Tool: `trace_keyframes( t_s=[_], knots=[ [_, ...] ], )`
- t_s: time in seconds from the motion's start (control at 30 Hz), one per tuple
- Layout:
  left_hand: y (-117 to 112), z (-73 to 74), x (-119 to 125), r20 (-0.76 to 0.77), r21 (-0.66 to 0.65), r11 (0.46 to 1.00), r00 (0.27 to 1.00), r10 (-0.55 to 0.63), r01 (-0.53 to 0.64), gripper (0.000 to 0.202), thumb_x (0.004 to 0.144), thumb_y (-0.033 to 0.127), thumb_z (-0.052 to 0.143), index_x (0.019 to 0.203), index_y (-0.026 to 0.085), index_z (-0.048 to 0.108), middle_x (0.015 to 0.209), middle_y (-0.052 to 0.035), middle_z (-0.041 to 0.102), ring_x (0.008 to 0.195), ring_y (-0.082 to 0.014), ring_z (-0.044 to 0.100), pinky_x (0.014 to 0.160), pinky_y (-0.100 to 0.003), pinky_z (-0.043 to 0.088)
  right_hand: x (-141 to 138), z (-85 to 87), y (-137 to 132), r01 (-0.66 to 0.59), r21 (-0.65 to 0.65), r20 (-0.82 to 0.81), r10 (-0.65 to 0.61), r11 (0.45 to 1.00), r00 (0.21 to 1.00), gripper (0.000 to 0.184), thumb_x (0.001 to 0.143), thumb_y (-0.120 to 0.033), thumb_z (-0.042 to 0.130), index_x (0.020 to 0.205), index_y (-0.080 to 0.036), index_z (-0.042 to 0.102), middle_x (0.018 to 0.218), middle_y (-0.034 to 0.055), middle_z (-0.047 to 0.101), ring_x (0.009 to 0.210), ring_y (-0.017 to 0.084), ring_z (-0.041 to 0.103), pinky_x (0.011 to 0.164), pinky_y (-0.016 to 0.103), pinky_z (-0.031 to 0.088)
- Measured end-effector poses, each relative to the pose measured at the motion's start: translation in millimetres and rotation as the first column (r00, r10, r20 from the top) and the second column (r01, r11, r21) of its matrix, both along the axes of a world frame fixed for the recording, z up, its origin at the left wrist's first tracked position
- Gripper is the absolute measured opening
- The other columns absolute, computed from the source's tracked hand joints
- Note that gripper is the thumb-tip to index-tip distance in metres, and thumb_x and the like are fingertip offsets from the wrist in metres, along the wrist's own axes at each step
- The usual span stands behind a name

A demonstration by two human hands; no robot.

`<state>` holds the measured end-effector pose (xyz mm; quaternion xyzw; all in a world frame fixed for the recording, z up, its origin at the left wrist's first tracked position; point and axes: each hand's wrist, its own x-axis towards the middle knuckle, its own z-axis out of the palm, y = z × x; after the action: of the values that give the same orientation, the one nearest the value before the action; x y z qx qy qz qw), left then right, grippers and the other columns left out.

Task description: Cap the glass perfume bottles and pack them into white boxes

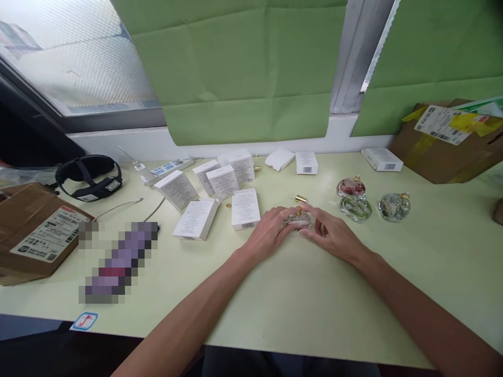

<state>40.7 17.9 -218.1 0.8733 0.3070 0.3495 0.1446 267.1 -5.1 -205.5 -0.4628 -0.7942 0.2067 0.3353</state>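
Note:
Between my hands a small glass perfume bottle (301,222) with a gold neck lies on the table. My left hand (271,228) grips it from the left, fingers over the far side and thumb at the front. On the right, my right hand (332,233) has its fingertips at the gold neck and its thumb against the near side of the glass. A gold cylindrical cap (301,199) lies just beyond my fingers. Three more bottles sit to the right: a reddish bottle (349,187), a green bottle (356,208) and a clear bottle (394,207).
Several white boxes (245,208) stand and lie left of my hands. Cardboard boxes flank the table, one at left (39,235) and one at right (444,146). A black headset (89,180), a power strip (173,166) and a pixelated object (121,262) are also on the left.

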Motion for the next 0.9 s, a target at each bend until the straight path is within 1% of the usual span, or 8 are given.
trace_keyframes(
  t_s=[0.1,0.17,0.3,0.43,0.53,0.63,0.83,0.9],
  knots=[
    [-1,2.3,0,0.008,-0.029,1.0,1.0,-0.003,0.003,0.041,0.101,0.029,0.048,0.14,0.029,0.035,0.123,-0.0075,0.06,0.113,-0.0207,0.058,0.095,-0.039,0.048,3,6.4,13,0.19,0.044,-0.128,-0.183,0.981,0.975,0.046,0.103,-0.043,0.034,0.147,-0.03,0.036,0.126,0.0078,0.061,0.062,0.012,0.056,0.063,0.031,0.051],
    [-3,3.4,0,0.019,-0.051,0.999,1.0,0.012,-0.011,0.043,0.101,0.031,0.048,0.142,0.03,0.034,0.124,-0.0077,0.06,0.112,-0.021,0.058,0.095,-0.04,0.048,3,7.7,29,0.31,0.063,-0.066,-0.306,0.949,0.95,0.041,0.102,-0.042,0.034,0.136,-0.024,0.048,0.124,0.0105,0.06,0.068,0.014,0.059,0.066,0.032,0.051],
    [-6,4.4,2,0.006,-0.154,0.984,0.996,0.088,-0.086,0.058,0.099,0.037,0.051,0.15,0.03,0.023,0.125,-0.01,0.059,0.112,-0.0226,0.059,0.095,-0.04,0.048,-2,0.5,58,0.28,0.009,0.112,-0.279,0.96,0.954,0.037,0.087,-0.038,0.06,0.12,-0.022,0.063,0.125,0.0102,0.059,0.065,0.015,0.059,0.067,0.034,0.05],
    [-7,3.9,4,0.008,-0.271,0.956,0.993,0.116,-0.11,0.066,0.098,0.039,0.053,0.153,0.031,0.018,0.122,-0.0089,0.06,0.112,-0.022,0.059,0.095,-0.039,0.048,-7,-8.9,71,0.251,-0.026,0.176,-0.242,0.968,0.954,0.024,0.089,-0.031,0.057,0.108,-0.021,0.068,0.111,0.0082,0.067,0.073,0.018,0.061,0.07,0.034,0.047],
    [-6,3.6,4,0.019,-0.309,0.945,0.993,0.117,-0.105,0.064,0.098,0.04,0.051,0.153,0.032,0.018,0.122,-0.0083,0.06,0.111,-0.0213,0.059,0.096,-0.039,0.048,-7,-6.7,75,0.241,-0.044,0.173,-0.23,0.97,0.958,0.022,0.089,-0.029,0.057,0.104,-0.019,0.069,0.108,0.0089,0.069,0.077,0.019,0.062,0.074,0.034,0.047],
    [-7,4.5,3,0.024,-0.326,0.939,0.992,0.122,-0.107,0.063,0.099,0.041,0.051,0.152,0.031,0.019,0.123,-0.0095,0.059,0.113,-0.0223,0.059,0.096,-0.04,0.047,-2,12.9,79,0.237,-0.068,0.128,-0.227,0.969,0.965,0.025,0.09,-0.032,0.057,0.107,-0.018,0.069,0.106,0.0093,0.07,0.073,0.017,0.062,0.072,0.033,0.048],
    [-8,7.4,3,0.0,-0.357,0.926,0.991,0.132,-0.123,0.062,0.099,0.045,0.049,0.152,0.028,0.022,0.127,-0.0127,0.06,0.119,-0.025,0.057,0.096,-0.041,0.048,17,91.3,77,0.2,-0.147,-0.003,-0.203,0.969,0.979,0.043,0.092,-0.053,0.054,0.123,-0.025,0.066,0.082,0.0041,0.067,0.059,0.014,0.056,0.052,0.028,0.043],
    [-8,7.4,2,-0.007,-0.368,0.921,0.991,0.132,-0.125,0.061,0.099,0.046,0.049,0.152,0.027,0.023,0.128,-0.0132,0.059,0.12,-0.0255,0.057,0.096,-0.042,0.048,21,112.0,70,0.176,-0.152,0.004,-0.177,0.973,0.984,0.044,0.092,-0.055,0.055,0.125,-0.029,0.066,0.086,0.0048,0.067,0.06,0.014,0.057,0.049,0.027,0.04]
  ],
)
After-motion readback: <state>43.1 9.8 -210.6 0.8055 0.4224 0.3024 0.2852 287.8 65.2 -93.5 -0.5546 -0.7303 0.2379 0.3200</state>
